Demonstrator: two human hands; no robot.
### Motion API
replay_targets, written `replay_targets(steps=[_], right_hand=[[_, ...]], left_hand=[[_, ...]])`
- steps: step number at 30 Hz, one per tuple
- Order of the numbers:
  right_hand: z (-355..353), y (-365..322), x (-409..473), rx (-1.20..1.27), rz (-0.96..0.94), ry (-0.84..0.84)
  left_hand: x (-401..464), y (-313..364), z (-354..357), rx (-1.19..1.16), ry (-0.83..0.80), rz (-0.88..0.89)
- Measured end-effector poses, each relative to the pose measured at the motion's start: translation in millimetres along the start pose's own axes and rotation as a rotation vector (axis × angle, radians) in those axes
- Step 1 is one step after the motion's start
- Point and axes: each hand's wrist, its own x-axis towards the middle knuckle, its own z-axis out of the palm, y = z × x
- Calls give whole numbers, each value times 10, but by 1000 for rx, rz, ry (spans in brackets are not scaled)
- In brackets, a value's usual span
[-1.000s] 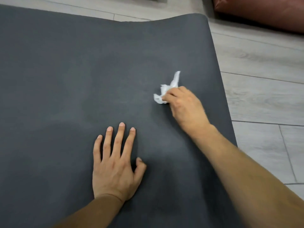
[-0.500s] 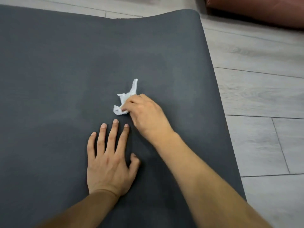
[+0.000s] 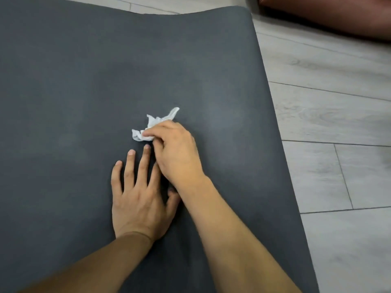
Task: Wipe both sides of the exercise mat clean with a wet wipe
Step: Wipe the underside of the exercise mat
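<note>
A dark grey exercise mat (image 3: 74,92) lies flat on the floor and fills most of the view. My right hand (image 3: 177,151) grips a crumpled white wet wipe (image 3: 155,123) and holds it against the mat near the middle. My left hand (image 3: 137,193) rests flat on the mat with its fingers straight and spread, just below the wipe. The right wrist crosses over the left index finger and thumb. Part of the wipe is hidden under my right fingers.
Light grey wood-look floor (image 3: 328,123) runs along the mat's right edge. A reddish-brown cushion or seat (image 3: 338,13) sits at the top right corner. The mat's far edge (image 3: 169,14) curls up slightly.
My right hand has dragged the wipe leftward across the mat, from near the right side to just above my left fingertips. The left hand stayed flat in place.
</note>
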Motion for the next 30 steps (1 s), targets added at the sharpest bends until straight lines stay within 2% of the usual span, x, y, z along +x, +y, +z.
replay_targets(steps=[2, 4, 5, 7, 10, 11, 13, 14, 16, 18, 19, 21, 23, 25, 26, 30], right_hand=[[-152, 91, -10, -141, -182, -96], [-476, 530, -14, -385, -257, -25], [-708, 806, -35, -508, -194, 39], [-1184, 1269, -184, -629, 93, 132], [-1208, 1335, -365, -509, 415, 279], [-1038, 1211, -359, -393, 455, 340], [-613, 845, -313, -106, 404, 448], [-392, 633, -279, 5, 339, 427], [-29, 171, -242, 71, 191, 193], [35, -80, -232, -1, 33, -27], [-75, 3, -230, -87, -43, -49], [-467, 519, -277, -357, -74, 78], [-944, 1158, -472, -529, 141, 272], [-1073, 1453, -731, -539, 290, 401], [-991, 1510, -800, -511, 299, 448], [-859, 1647, -754, -324, 198, 589]], left_hand=[[-1, 11, -13, -4, -5, -8], [9, 22, -26, -8, -14, -16], [7, 23, -24, -9, -18, -17], [8, 24, -21, -17, -21, -17], [12, 20, -7, -16, -26, -16], [10, 18, -6, -20, -29, -16], [-1, 6, -7, -24, -27, -19], [8, 8, -3, -27, -27, -16], [12, -2, -1, -24, -42, -10], [13, -8, 10, -15, -45, -4], [9, -10, 13, -14, -44, -6], [5, -4, 13, -30, -42, -16], [-6, 6, 2, -28, -39, -19], [-6, 13, 6, -26, -33, -21], [2, 20, 9, -26, -32, -22], [-14, 24, 23, 5, -19, -23]])
